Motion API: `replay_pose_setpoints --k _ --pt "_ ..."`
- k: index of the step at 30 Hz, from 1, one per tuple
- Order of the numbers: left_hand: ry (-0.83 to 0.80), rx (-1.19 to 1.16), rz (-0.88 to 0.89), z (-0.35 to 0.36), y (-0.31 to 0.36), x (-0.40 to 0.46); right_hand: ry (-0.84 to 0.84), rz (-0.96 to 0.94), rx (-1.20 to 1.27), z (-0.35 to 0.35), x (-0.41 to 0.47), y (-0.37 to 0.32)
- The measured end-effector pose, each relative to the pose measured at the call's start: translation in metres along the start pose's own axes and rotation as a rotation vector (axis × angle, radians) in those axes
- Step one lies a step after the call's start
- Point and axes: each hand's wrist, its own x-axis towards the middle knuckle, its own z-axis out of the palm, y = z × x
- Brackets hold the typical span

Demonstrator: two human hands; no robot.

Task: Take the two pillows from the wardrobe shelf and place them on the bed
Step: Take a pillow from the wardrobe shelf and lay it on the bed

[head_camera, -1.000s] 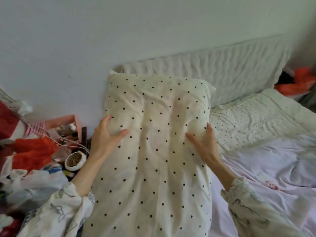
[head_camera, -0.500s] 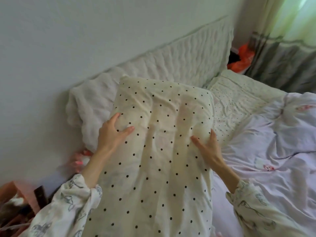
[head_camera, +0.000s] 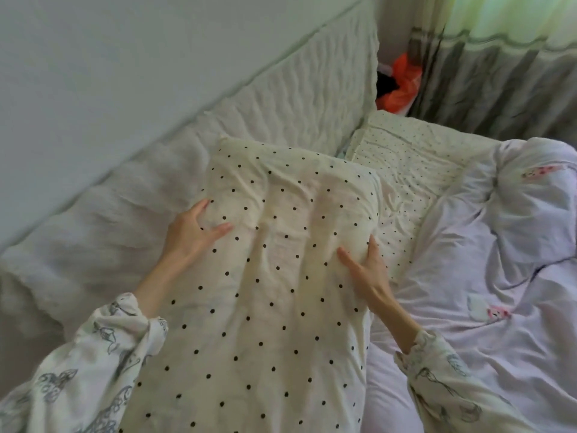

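I hold a cream pillow (head_camera: 274,295) with black dots in front of me, over the head of the bed. My left hand (head_camera: 192,234) grips its left edge, thumb on top. My right hand (head_camera: 367,267) grips its right edge. The pillow's far end reaches the white padded headboard (head_camera: 281,98). The bed (head_camera: 402,170) has a cream dotted sheet at its head. I see only this one pillow; whether a second lies under it is hidden.
A crumpled pale lilac duvet (head_camera: 499,260) covers the bed's right side. A grey wall (head_camera: 109,57) runs along the left. An orange bag (head_camera: 402,85) sits in the far corner beside green and grey curtains (head_camera: 499,67).
The view has swung right, away from the cluttered bedside things, along the headboard. The pillow has come with my hands further over the bed, both grips unchanged.
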Motion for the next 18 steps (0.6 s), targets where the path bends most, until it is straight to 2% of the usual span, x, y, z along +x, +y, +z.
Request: replay_pose_setpoints --k 5,10,18 --pt "-0.140 0.002 0.041 0.049 0.004 0.072 0.115 0.071 0.022 0.004 0.042 0.020" --pt "-0.253 0.001 0.032 0.119 -0.015 0.123 0.156 0.173 -0.032 0.009 0.081 0.056" --pt "-0.361 0.066 0.000 0.225 -0.082 0.191 0.210 0.347 -0.080 0.055 0.133 0.135"
